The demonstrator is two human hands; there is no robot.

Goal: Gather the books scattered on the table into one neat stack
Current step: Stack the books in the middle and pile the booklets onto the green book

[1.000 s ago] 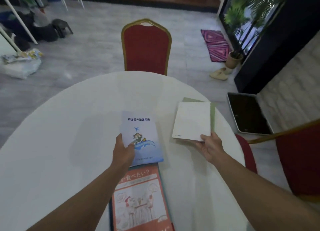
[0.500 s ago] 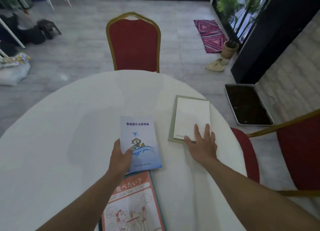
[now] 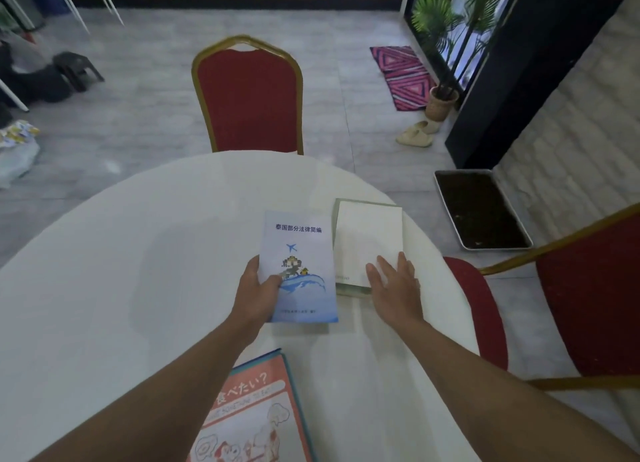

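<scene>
My left hand (image 3: 258,290) grips the lower left edge of a light blue booklet (image 3: 301,250) with an aeroplane and a whale on its cover, held just above the white round table (image 3: 104,271). Right beside it lies a white book (image 3: 369,236) on top of a green-edged book (image 3: 349,290). My right hand (image 3: 394,285) rests flat on the white book's near right corner, fingers spread. An orange picture book (image 3: 249,409) with Japanese writing lies at the table's near edge.
A red chair with a gold frame (image 3: 247,94) stands at the far side of the table. Another red chair (image 3: 585,295) is at the right. A dark tray (image 3: 479,212), a patterned mat (image 3: 401,73) and slippers (image 3: 417,134) lie on the floor.
My right hand set the white book down on the green one and now lies flat on it. My left hand has carried the blue booklet to the right, up against that pile.
</scene>
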